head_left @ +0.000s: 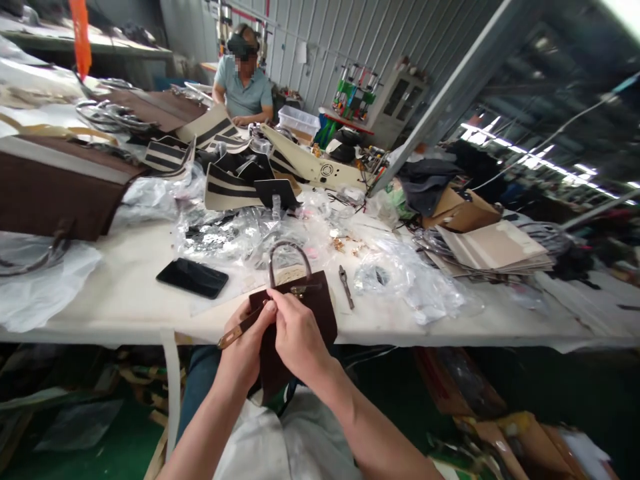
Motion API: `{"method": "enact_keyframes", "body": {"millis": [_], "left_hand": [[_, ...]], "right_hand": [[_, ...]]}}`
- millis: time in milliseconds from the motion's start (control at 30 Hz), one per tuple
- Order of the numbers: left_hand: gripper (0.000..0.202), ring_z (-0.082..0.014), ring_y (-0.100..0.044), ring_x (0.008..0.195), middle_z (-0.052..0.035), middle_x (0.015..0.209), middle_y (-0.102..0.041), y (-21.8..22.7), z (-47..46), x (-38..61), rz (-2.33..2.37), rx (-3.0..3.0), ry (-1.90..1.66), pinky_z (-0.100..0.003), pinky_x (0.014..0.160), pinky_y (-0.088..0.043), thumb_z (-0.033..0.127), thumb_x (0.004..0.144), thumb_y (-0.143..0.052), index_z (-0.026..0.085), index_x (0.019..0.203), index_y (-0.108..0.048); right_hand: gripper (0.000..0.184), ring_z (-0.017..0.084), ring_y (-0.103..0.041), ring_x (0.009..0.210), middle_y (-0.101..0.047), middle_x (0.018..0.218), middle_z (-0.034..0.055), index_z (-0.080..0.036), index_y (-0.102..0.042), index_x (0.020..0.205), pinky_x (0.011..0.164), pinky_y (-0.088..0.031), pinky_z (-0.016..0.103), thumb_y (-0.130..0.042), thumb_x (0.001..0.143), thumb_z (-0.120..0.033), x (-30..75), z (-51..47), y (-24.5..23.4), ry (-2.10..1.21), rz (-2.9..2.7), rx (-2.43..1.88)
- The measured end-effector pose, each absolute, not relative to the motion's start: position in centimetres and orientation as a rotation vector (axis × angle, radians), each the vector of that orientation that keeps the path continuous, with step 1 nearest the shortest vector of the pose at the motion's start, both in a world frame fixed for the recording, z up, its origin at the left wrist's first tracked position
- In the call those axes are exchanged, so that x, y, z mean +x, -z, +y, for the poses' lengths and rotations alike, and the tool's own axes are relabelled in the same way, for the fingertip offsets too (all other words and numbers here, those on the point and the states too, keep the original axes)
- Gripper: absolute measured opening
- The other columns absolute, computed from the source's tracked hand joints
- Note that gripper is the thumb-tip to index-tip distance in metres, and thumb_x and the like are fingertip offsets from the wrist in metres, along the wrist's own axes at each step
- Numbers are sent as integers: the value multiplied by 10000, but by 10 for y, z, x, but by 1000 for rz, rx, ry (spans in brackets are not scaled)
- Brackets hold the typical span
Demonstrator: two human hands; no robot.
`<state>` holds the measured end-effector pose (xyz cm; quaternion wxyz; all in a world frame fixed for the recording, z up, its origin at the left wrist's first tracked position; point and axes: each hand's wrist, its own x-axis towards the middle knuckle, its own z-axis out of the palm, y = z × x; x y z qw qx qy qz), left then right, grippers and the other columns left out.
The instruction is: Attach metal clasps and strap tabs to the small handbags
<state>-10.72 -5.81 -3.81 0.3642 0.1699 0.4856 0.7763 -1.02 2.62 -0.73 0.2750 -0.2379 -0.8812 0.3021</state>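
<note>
A small dark brown handbag [320, 307] with a rounded top handle [289, 245] leans at the table's front edge, close to my body. My left hand [249, 333] is closed on a brown strap [245, 327], whose end with a metal plate sticks out to the left. Against it, my right hand [295, 327] presses thumb and fingers together at the bag's upper front. The fingertips of both hands meet there, and whatever small part lies between them is hidden. A metal clasp [299, 291] shows on the bag just beyond my right hand.
A black phone [193, 277] lies left of the bag, a small metal tool [345, 287] right of it. Clear plastic bags [415, 280] and gold-coloured fittings [345, 245] spread behind. A large brown bag [60, 187] stands at left. Across the table sits another person [245, 87].
</note>
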Motion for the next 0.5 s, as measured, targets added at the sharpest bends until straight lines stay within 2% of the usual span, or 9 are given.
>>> {"method": "enact_keyframes", "body": {"millis": [33,100,167,233,333,433,500], "left_hand": [[357,-248,-734,1003,-56,1092,-823,40,-59,-110,1224,421,-1961,-322,957,-595,461,931,-927,211,1171,-841],[408,-256,-752,974,-67,1057,-832,45,-63,-116,1214,353,-1877,-330,939,-612,474,859,-985,195,1124,-850],[483,-296,-776,1005,-98,1085,-846,49,-67,-122,1231,290,-1796,-363,940,-630,496,795,-1025,179,1118,-855],[546,-342,-787,1073,-122,1135,-854,51,-69,-129,1265,274,-1735,-402,960,-642,510,772,-1036,181,1169,-857],[562,-363,-792,1102,-120,1120,-863,54,-70,-142,1327,261,-1655,-412,944,-648,511,743,-1047,197,1171,-863],[574,-340,-803,1012,-120,1033,-863,55,-67,-150,1371,220,-1567,-355,812,-636,511,652,-1088,178,1061,-861],[598,-335,-807,1008,-130,1061,-865,54,-64,-150,1352,235,-1537,-343,785,-629,517,646,-1092,170,1074,-859]], "right_hand": [[478,289,-774,1272,-785,1370,167,-169,-628,1573,1105,-638,422,-419,1144,-152,-9,22,6,-885,-2349,-645],[518,281,-808,1224,-810,1334,159,-174,-569,1640,1050,-672,400,-432,1141,-166,-4,15,3,-1064,-2305,-664],[472,265,-847,1077,-846,1191,122,-204,-647,1579,944,-702,368,-478,1138,-202,3,17,-2,-1219,-2263,-652],[364,249,-851,958,-853,1078,87,-244,-769,1431,855,-709,345,-555,1140,-289,15,40,-11,-1268,-2206,-651],[328,223,-824,854,-849,998,60,-253,-836,1277,742,-675,307,-606,1131,-435,33,122,-21,-1073,-2057,-874],[304,201,-794,916,-849,1010,60,-196,-859,1124,830,-620,271,-590,1093,-335,41,228,-18,-725,-2100,-1308],[218,216,-764,821,-816,865,80,-133,-851,951,808,-594,288,-699,1009,-278,40,282,-8,-706,-2120,-1441]]}}
